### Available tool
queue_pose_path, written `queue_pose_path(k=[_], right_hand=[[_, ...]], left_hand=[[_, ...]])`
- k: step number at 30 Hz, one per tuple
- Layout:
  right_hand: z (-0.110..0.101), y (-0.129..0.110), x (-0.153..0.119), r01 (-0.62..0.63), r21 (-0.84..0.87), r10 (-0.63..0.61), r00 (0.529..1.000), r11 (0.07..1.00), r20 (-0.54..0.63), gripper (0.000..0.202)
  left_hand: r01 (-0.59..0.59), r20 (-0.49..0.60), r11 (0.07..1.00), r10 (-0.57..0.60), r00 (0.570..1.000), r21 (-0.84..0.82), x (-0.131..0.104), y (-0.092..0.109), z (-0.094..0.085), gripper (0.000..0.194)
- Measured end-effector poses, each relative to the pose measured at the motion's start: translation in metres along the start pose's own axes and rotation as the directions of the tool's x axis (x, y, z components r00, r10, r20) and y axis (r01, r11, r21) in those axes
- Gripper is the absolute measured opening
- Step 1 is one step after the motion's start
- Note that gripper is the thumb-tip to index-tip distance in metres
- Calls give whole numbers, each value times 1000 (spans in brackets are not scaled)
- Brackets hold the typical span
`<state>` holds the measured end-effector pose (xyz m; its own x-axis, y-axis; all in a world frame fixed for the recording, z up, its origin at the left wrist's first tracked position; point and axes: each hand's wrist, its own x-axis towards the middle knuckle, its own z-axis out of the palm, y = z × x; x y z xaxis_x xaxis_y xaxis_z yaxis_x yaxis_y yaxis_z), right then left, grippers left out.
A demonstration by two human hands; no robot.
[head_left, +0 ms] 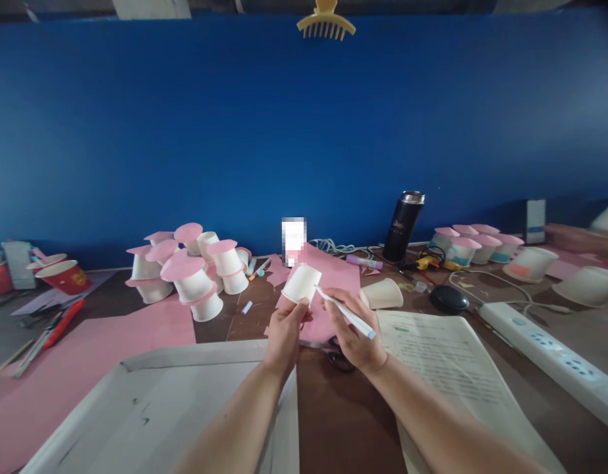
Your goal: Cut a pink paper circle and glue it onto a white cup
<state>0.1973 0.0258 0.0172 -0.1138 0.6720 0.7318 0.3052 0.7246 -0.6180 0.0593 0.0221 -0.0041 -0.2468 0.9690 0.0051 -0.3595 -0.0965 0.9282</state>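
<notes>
Head view: left grip [286, 334] holds one paper cup [301, 283], right grip [359, 345] one pen [354, 318].

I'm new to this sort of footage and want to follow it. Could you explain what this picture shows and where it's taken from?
There is no machine here, just a person's two bare hands, seen by a camera worn on the head, looking forward and down. The left hand holds a tilted white cup; the right hand holds a pen, its tip at or close to the cup. On the brown table lie pink paper, stacked cups, a black bottle, a printed sheet and a power strip. Far right, blurred, is another person's hand.
</notes>
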Motion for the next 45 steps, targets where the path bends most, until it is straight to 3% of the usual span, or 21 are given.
queue_pose_path(k=[7,16,23,33,45], right_hand=[[-1,-4,0,73,-69,-71,997,995,31,22],[0,-4,3,103,-71,-100,994,992,36,19],[1,-5,4,109,-100,-106,994,989,29,18],[-1,-3,4,118,-108,-114,993,987,41,20],[0,-2,4,129,-115,-123,991,985,56,21]], left_hand=[[-23,33,982,17,999,190,-2,1,0,32],[-176,58,885,167,984,430,-3,0,0,34],[-188,65,863,179,982,470,-8,11,5,34],[-177,48,878,174,984,445,-6,6,2,33],[-288,130,798,259,957,530,-9,10,4,32]])
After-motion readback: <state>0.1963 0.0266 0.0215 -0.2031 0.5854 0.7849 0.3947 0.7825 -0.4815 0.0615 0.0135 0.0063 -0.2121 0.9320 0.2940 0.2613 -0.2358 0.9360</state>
